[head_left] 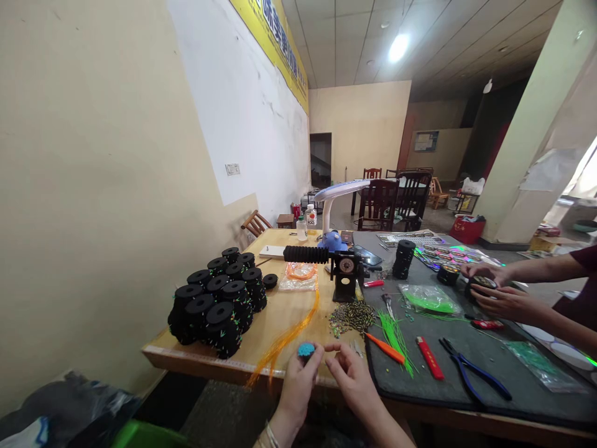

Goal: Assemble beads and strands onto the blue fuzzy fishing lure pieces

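My left hand (298,379) pinches a small round teal piece (306,349) at the table's front edge. My right hand (349,370) is beside it, fingers curled toward the teal piece; whether it holds anything I cannot tell. Orange strands (289,333) trail across the wooden table (280,311) to the left of my hands. A heap of small dark beads (351,316) lies just beyond my fingers, in front of a black winding device (344,274) with a long black foam roller (305,254).
Stacks of black foam spools (217,298) fill the table's left. On the grey mat (466,373) lie green strands (394,333), an orange tool (385,348), a red lighter (429,358) and blue pliers (471,370). Another person's hands (494,295) work at the right. A desk lamp (336,199) stands behind.
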The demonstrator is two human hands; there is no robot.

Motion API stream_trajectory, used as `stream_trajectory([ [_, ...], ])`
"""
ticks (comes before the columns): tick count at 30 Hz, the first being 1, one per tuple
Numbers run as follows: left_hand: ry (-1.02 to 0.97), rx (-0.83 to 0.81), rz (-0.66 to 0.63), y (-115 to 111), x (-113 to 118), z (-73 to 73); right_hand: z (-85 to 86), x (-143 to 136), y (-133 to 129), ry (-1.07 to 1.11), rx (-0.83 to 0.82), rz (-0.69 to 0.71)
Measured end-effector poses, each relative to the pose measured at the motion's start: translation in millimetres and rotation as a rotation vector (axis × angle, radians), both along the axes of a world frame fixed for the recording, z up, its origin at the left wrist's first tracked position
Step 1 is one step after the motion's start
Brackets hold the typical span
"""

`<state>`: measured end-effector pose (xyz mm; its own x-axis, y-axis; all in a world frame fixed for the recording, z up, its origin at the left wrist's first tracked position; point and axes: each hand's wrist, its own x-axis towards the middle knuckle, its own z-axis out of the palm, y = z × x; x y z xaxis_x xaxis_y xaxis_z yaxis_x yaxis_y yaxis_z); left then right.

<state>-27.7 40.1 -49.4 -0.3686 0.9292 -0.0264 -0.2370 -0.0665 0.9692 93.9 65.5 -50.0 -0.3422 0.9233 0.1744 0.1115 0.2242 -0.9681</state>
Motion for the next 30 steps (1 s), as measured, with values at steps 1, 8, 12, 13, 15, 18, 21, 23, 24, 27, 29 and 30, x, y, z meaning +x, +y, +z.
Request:
stream_trajectory([
  [1, 0.015, 0.012, 0.019, 2.5, -1.1, 1.8, 0.5, -0.9, 0.0, -0.063, 0.028, 0.015],
  [8, 0.134, 0.091, 0.112, 22.9, -6.2, 6.9, 0.9, -10.1, -1.2, -0.381, 0.214, -0.046],
  [12, 0.140, 0.092, 0.148, 42.4, -10.3, 3.2, 1.0, -9.8, 1.2, -0.516, 0.285, -0.124],
  [13, 0.127, 0.087, 0.150, 48.3, -13.1, 2.9, 0.6, -8.8, 2.1, -0.527, 0.287, -0.141],
  [15, 0.089, 0.071, 0.141, 59.4, -20.8, 3.9, -0.8, -6.2, 4.7, -0.501, 0.260, -0.167],
  [18, 0.021, 0.059, 0.083, 68.1, -32.2, 8.1, -2.7, -2.4, 11.6, -0.282, 0.116, -0.135],
  [21, -0.039, 0.064, -0.011, 61.6, -34.9, 11.3, 0.0, -0.8, 19.6, 0.018, -0.061, -0.062],
  [23, -0.071, 0.051, -0.079, 51.2, -31.3, 11.7, 4.2, -0.5, 23.3, 0.106, -0.152, -0.045],
  [24, -0.080, 0.037, -0.112, 45.7, -28.6, 11.8, 6.6, -0.4, 24.6, 0.116, -0.187, -0.046],
  [27, -0.086, 0.002, -0.183, 32.9, -19.9, 13.5, 12.8, -0.6, 27.0, 0.130, -0.260, -0.046],
  [29, -0.083, 0.006, -0.201, 29.3, -15.2, 16.8, 15.8, -1.3, 28.5, 0.137, -0.263, -0.042],
  [30, -0.081, 0.016, -0.203, 28.7, -13.5, 18.9, 17.0, -1.9, 29.5, 0.141, -0.264, -0.038],
])
